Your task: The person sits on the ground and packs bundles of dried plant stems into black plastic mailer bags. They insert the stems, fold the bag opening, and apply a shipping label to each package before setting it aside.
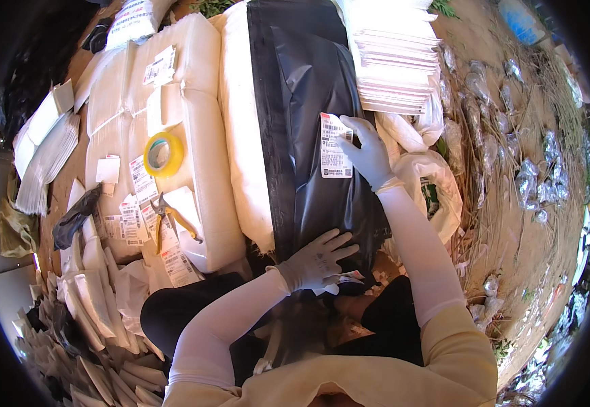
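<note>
A large black plastic bag lies lengthwise before me, with a white printed shipping label on its surface. My right hand, in a pale glove, rests at the label's right edge with thumb and fingertips apart on it. Lower down, my left hand, also gloved, lies on the near end of the bag with fingers spread. A piece of printed paper with a red mark shows beside its thumb; whether the hand grips this paper is hidden.
Left of the bag, wrapped foam-like bundles carry a yellow tape roll, yellow-handled pruning shears and several loose labels. White flat sheets are stacked right. Plastic-wrapped bundles lie on the ground. Folded packets pile lower left.
</note>
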Demonstrator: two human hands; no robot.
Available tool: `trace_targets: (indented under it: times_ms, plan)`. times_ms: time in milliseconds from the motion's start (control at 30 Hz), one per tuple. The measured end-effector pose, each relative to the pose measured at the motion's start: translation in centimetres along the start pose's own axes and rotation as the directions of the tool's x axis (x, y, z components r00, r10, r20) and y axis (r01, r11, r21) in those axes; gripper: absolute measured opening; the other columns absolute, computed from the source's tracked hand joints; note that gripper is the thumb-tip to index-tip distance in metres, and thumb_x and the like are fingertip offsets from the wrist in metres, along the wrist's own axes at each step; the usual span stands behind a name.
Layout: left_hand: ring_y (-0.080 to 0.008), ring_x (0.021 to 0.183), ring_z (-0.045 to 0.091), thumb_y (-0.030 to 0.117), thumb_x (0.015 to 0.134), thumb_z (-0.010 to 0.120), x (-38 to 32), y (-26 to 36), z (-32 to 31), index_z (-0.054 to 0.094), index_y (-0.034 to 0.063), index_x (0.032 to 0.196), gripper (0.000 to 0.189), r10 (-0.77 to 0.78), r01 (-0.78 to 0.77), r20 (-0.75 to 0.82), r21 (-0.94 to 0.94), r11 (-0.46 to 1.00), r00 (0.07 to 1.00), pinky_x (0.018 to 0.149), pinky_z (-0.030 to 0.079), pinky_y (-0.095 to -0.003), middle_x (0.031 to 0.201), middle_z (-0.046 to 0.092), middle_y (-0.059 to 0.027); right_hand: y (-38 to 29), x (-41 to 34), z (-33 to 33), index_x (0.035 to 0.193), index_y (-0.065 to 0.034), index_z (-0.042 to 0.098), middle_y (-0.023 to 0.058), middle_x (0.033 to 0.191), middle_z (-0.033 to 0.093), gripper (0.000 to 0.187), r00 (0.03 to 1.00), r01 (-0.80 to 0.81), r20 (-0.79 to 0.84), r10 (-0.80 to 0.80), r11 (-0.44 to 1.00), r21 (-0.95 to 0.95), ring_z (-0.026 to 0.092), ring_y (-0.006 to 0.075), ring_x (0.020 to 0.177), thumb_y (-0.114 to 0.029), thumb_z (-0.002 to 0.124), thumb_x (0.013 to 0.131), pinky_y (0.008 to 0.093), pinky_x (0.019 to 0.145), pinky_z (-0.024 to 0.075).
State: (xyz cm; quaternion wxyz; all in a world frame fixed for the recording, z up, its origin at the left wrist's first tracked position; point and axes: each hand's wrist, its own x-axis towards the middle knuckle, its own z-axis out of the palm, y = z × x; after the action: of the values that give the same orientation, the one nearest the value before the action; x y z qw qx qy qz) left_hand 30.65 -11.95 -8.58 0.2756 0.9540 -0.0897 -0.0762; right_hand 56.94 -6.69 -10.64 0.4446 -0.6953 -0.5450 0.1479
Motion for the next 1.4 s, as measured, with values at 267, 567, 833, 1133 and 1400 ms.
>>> trace_targets:
  times_ms: [267,567,833,1133,1400]
  plan:
    - [-0.031,0.155,0.02,0.044,0.089,0.067,0.3,-1.5,1.9,0.078,0.0183,0.079,0.03,0.036,-0.037,-0.01,-0.164,0.986,0.999,0.126,0.007,-0.0518,0.161,0.039,-0.0079,-0.3,0.0,-1.3,0.152,0.0,0.036,0.0208,0.142,0.051,0.079,0.9,-0.344,-0.111,0.422,0.843,0.413,0.057,0.0306,0.126,-0.016,0.077,0.087,0.0414,0.105,0.0473]
    - [-0.0371,0.154,0.017,0.057,0.083,0.067,0.3,-0.3,1.7,0.08,0.019,0.08,0.04,0.016,-0.013,0.031,-0.113,0.993,0.999,0.123,0.006,-0.0619,0.161,0.04,-0.0062,-1.6,0.8,0.2,0.141,0.0016,0.052,0.0193,0.151,0.047,0.058,0.824,0.544,0.404,-0.397,0.752,-0.371,0.039,0.0333,0.146,-0.037,0.057,0.097,0.0481,0.122,0.0269]
    - [-0.0431,0.151,0.022,0.057,0.082,0.069,1.5,1.1,-0.7,0.077,0.0235,0.107,0.043,-0.051,0.038,0.259,0.057,0.998,0.965,0.121,0.014,-0.0641,0.158,0.043,-0.0062,-4.8,-3.5,2.6,0.139,0.0054,0.051,0.0225,0.151,0.045,0.077,0.752,0.59,0.611,-0.247,0.665,-0.457,0.037,0.034,0.145,-0.058,0.051,0.096,0.0467,0.12,0.0262]
    - [-0.0399,0.139,0.041,0.038,0.091,0.066,-3.5,6.1,4.2,0.075,0.0117,0.109,0.033,-0.549,0.484,-0.567,-0.278,0.83,0.615,0.119,0.027,-0.0524,0.147,0.051,-0.0189,-6.3,-13.3,-2.9,0.13,-0.0011,0.053,0.0228,0.127,0.056,0.068,0.995,-0.069,-0.082,0.051,0.97,-0.234,0.051,0.0401,0.122,-0.032,0.082,0.077,0.0462,0.107,0.0407]
    - [-0.0214,0.112,0.064,0.027,0.099,0.065,-4.7,9.4,7.9,0.052,0.0082,0.139,0.046,-0.791,-0.228,-0.038,-0.965,-0.13,0.611,0.095,0.053,-0.0375,0.123,0.066,-0.0131,-3.6,-9.7,3.3,0.121,0.0001,0.065,0.0077,0.104,0.07,0.048,0.809,-0.586,0.249,0.533,0.764,0.269,0.065,0.0189,0.092,-0.027,0.077,0.084,0.0347,0.087,0.0505]
